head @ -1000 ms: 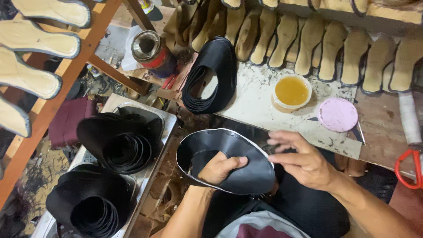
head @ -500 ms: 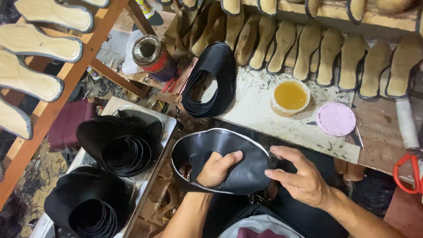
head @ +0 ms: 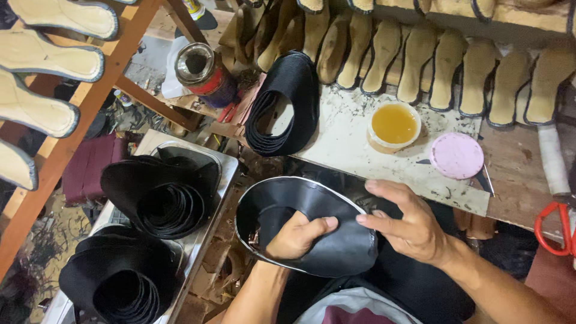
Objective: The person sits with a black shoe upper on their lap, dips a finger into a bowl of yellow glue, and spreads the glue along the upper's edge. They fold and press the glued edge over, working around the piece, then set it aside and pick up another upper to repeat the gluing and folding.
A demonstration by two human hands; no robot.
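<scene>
I hold a black leather shoe upper [head: 336, 246] with a pale edge over my lap. My left hand [head: 295, 235] reaches through its opening and grips the inner edge, thumb on top. My right hand [head: 408, 225] rests on the upper's right side, fingers spread and pressing its rim. On the worktable behind stand a small tub of yellow glue [head: 393, 124] and a round pink lid [head: 456, 155].
A stack of black uppers [head: 287, 102] lies on the table's left end. Two piles of black uppers [head: 159, 195] fill a metal tray at left. Tan insoles [head: 420, 60] line the back shelf and a wooden rack [head: 54, 114]. Red scissors [head: 555, 228] lie far right; a tin can [head: 201, 72] stands behind.
My left hand has pushed further through the upper's opening and closed on its edge. My right hand has slid from beside the upper onto its right rim.
</scene>
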